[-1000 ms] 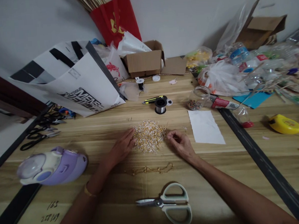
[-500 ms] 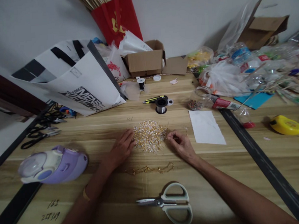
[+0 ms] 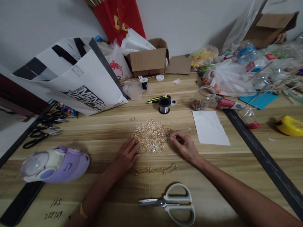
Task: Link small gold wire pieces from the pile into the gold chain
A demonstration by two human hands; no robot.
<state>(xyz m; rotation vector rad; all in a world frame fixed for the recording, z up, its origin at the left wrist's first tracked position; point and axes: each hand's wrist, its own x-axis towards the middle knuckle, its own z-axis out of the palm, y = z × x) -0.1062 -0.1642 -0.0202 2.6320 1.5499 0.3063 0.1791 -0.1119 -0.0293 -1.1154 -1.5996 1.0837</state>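
Note:
A heap of tiny gold and silver pieces (image 3: pixel 153 135), thin and shiny like pins, lies on the wooden table. My left hand (image 3: pixel 124 155) rests flat at its left edge, fingers stretched out and fingertips touching or nearly touching the pieces. On the other side my right hand (image 3: pixel 184 145) has thumb and forefinger pinched together close to the heap. Whatever is in that pinch is too small to make out. Nearer to me is a gold chain (image 3: pixel 157 169) laid out sideways. Below it lie scissors (image 3: pixel 169 203) with pale handles, blades pointing left.
Behind the heap are a wire spool (image 3: pixel 164 106) and a utility knife (image 3: pixel 154 100). White paper (image 3: pixel 211 127) and a jar of beads (image 3: pixel 203 99) are on the right. A purple bottle (image 3: pixel 64 165) lies left; a tape measure (image 3: pixel 293 125) sits far right.
My left hand has drawn slightly down from the heap, its fingers now straighter and more spread. My right hand keeps its pinch in nearly the same place. The whole view has shifted slightly.

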